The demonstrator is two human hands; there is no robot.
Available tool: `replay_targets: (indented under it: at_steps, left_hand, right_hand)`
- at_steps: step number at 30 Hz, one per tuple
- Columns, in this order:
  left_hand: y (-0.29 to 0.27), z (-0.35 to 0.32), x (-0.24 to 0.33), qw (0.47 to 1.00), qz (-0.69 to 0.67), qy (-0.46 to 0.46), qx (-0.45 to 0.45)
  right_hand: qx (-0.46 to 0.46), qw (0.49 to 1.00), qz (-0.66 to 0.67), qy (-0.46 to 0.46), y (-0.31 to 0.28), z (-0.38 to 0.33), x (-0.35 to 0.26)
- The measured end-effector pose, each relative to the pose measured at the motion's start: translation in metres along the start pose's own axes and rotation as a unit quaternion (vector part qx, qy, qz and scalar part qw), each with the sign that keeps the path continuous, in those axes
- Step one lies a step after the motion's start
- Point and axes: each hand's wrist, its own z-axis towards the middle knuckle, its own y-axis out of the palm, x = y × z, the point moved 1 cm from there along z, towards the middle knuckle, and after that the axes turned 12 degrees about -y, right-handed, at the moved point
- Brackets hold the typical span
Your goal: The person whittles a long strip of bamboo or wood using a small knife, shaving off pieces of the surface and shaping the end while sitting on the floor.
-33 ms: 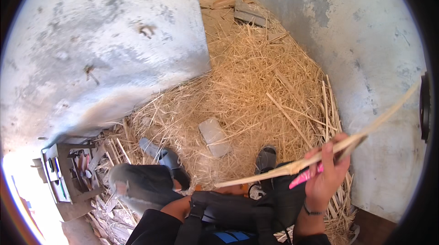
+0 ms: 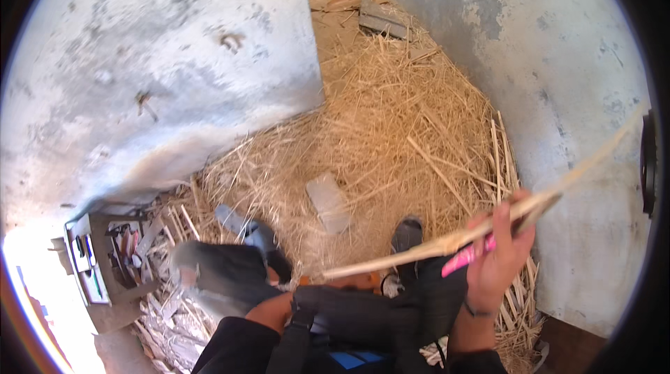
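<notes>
Cane strip (image 2: 447,243) gripped in closed right hand (image 2: 497,262) with pink tool (image 2: 466,257).

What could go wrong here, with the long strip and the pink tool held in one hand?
1. The right hand holds a long pale strip together with a pink-handled tool; with both in one grip, either could slip.
2. The strip's far end reaches up near the grey wall and may strike it and snap.
3. The tool sits just above the person's dark trouser leg, so a slip could hurt the leg. The left hand is mostly hidden.
</notes>
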Motion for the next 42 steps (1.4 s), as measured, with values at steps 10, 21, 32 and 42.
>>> replay_targets:
  at_steps: [10, 21, 32, 42]
  left_hand:
    - [-0.130, -0.182, 0.011, 0.855, -0.017, 0.190, 0.482]
    - [0.095, -0.423, 0.041, 0.797, -0.183, 0.422, 0.391]
    - [0.113, -0.382, -0.021, 0.766, -0.296, 0.370, 0.435]
    - [0.030, -0.405, -0.022, 0.682, -0.366, 0.435, 0.460]
  right_hand:
    - [-0.091, 0.994, 0.004, -0.063, 0.024, -0.018, -0.005]
    - [-0.274, 0.958, 0.006, -0.083, 0.059, -0.098, -0.075]
    - [-0.206, 0.977, -0.038, -0.046, -0.023, -0.113, -0.021]
    - [-0.199, 0.878, -0.434, -0.007, -0.126, -0.059, 0.204]
